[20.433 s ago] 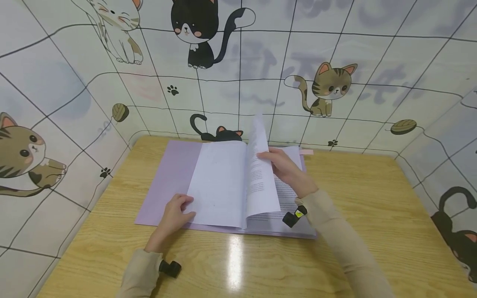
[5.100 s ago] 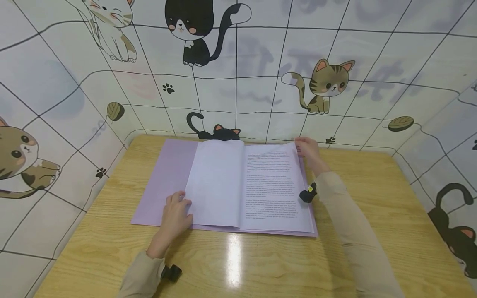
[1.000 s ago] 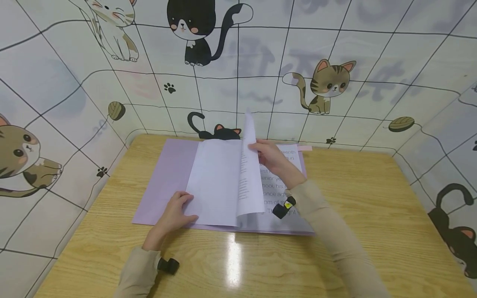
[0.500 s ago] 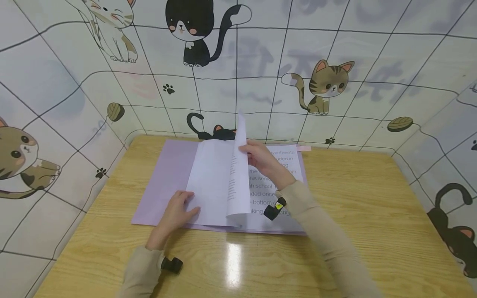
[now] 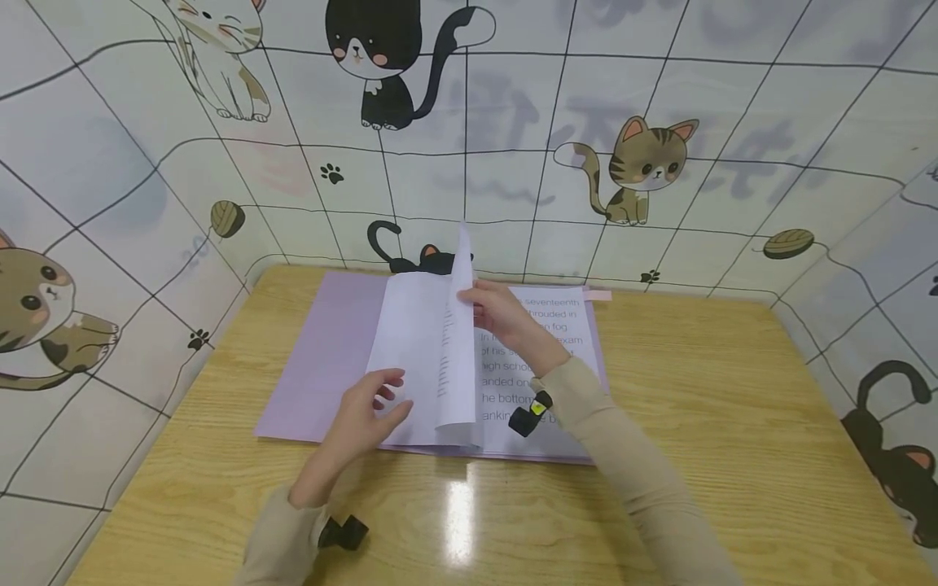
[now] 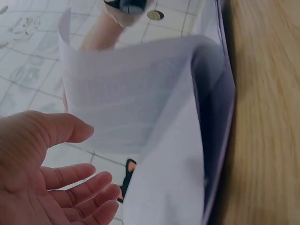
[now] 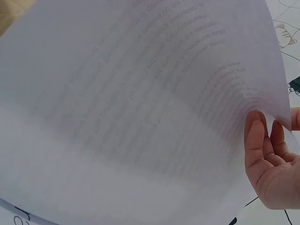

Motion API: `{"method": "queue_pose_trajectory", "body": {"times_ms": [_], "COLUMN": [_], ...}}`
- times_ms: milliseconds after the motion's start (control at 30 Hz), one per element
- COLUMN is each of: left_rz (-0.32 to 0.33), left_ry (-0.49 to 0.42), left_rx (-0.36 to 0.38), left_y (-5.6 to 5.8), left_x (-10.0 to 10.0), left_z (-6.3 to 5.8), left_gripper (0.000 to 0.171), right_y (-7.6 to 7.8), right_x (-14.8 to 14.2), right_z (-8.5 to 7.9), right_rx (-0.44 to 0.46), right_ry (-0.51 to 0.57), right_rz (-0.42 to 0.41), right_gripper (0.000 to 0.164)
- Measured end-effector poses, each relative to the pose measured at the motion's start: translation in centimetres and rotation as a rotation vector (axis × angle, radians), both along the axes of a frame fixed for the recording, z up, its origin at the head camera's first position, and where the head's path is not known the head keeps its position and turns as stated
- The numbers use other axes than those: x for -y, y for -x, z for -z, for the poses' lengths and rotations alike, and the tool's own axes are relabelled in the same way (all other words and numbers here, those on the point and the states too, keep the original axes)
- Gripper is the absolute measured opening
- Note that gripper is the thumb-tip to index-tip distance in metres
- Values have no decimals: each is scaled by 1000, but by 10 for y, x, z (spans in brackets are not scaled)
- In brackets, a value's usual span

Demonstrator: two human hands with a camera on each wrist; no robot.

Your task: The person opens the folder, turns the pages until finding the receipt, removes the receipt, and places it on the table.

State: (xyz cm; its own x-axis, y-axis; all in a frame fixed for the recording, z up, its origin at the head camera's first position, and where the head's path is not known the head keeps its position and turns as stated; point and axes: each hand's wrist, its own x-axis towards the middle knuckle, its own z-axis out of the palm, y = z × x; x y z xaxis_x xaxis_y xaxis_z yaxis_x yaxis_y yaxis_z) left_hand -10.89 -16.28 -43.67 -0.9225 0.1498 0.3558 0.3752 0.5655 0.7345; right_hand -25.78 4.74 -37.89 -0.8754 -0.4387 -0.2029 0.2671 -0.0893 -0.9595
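Head view, purple folder (image 5: 311, 374): spread on the wooden table (image 5: 703, 423), a touch off centre toward seven o'clock.
Right hand (image 5: 504, 313): here I am at two o'clock of the folder, thumb and fingers nearly together, pinching the edge of a lifted sheet (image 5: 460, 366) that stands almost upright near the fold.
Left hand (image 5: 362, 415): out at eight o'clock over the white left page (image 5: 412, 325), fingers loosely bent, thumb well apart, grasping nothing; whether a fingertip brushes paper, I cannot tell.
Large-print page (image 5: 570, 321): at three o'clock of the fold, partly behind my right hand and sleeve, a pink tab (image 5: 601, 295) poking out toward two o'clock.
Cat-patterned wall (image 5: 513, 106): up at twelve o'clock, beyond the table.
Left wrist view, palm: at eight o'clock, fingers curled softly around nothing, thumb tip near the curved sheet.
Right wrist view, pinch: at four o'clock, fingers at the sheet's edge; the paper fills most of the view, its faint print running backwards.
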Motion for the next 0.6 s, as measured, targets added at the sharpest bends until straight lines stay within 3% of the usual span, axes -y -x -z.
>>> {"method": "queue_pose_trajectory", "body": {"times_ms": [200, 367, 600], "left_rz": [1, -47, -83], "left_ry": [-55, -66, 14], "left_rx": [-52, -54, -112], "left_y": [-8, -13, -21], "left_x": [-18, -33, -52], "left_z": [-19, -33, -44], "left_gripper": [38, 42, 61], "right_y": [-1, -2, -2], "right_x": [7, 13, 21], "right_z": [2, 3, 6], "right_rx": [-1, 16, 21], "right_ry": [6, 16, -6], "right_rz": [-4, 6, 31], "right_gripper": [40, 39, 37]}}
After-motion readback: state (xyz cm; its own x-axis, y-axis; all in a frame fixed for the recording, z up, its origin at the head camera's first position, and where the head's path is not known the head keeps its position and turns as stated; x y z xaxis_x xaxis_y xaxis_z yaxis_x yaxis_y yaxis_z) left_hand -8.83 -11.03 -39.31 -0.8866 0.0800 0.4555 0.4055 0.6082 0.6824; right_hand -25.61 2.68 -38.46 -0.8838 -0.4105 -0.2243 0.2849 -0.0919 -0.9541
